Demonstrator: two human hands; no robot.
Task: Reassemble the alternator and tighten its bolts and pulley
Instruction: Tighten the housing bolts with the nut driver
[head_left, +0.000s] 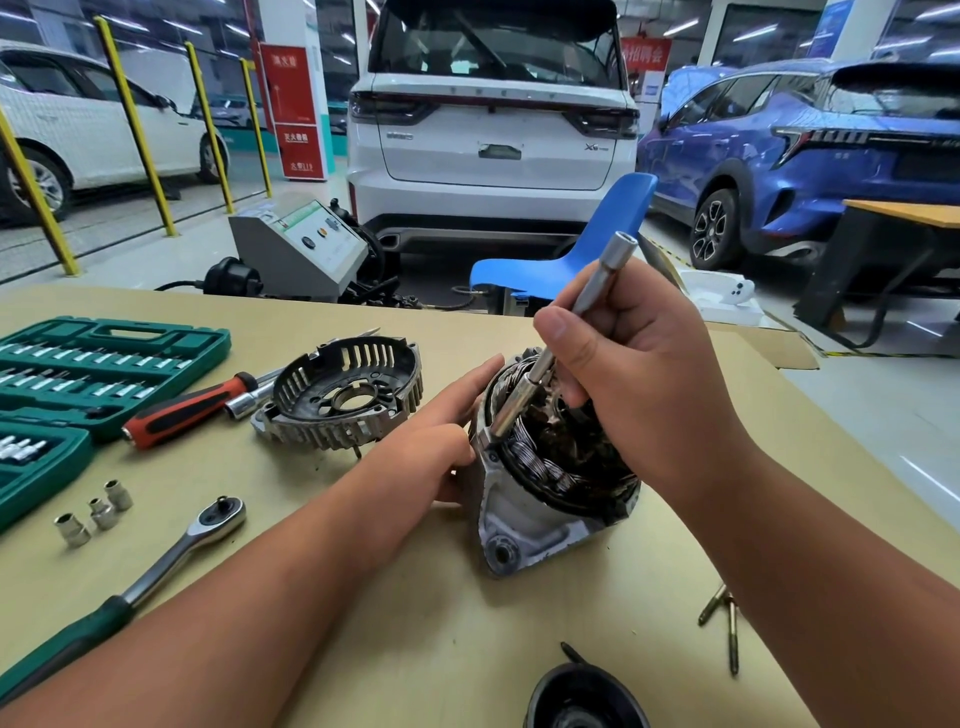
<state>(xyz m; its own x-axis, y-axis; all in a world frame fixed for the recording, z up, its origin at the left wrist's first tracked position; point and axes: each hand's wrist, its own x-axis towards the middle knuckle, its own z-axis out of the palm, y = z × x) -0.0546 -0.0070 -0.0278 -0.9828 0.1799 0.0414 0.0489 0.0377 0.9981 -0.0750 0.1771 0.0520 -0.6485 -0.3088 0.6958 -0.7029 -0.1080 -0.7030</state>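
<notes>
My right hand (623, 374) wraps its fingers round a long socket bar (597, 283), which slants from its free end above my knuckles down-left onto the rim of the alternator (519, 519). My left hand (431, 441) lays nearly straight fingers against the alternator, which stands windings-up between both hands.

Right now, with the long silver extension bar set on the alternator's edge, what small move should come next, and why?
Probably twirl the long silver extension bar with the right hand: its tip sits on the flange of the grey alternator with bare windings, the left hand steadies it, and the green-handled ratchet lies unattached.
</notes>
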